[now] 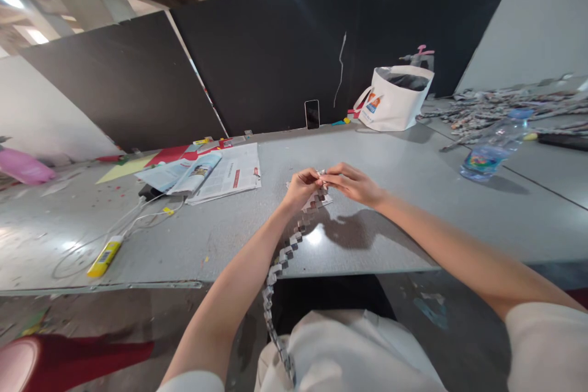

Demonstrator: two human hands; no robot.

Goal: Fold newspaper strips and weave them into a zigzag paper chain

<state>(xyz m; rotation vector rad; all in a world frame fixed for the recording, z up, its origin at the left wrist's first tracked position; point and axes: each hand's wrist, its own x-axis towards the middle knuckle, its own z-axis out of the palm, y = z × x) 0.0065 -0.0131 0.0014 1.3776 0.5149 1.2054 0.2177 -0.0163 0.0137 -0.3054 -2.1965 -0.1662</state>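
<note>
While working over the grey table (220,226), let the folded-paper chain (285,252) hang past the near edge, pinching its upper end in the fingertips of left hand (302,188) and right hand (353,185) (gently, to spare the small links).

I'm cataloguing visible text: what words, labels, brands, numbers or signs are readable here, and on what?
None can be read with certainty.
Newspaper: headline and print, too small.
White bag: orange-and-blue logo with lettering below, too blurred.
Bottle: colourful label, too blurred.
Yellow tube: label, too small.
Folded paper chain: no readable words.
</note>
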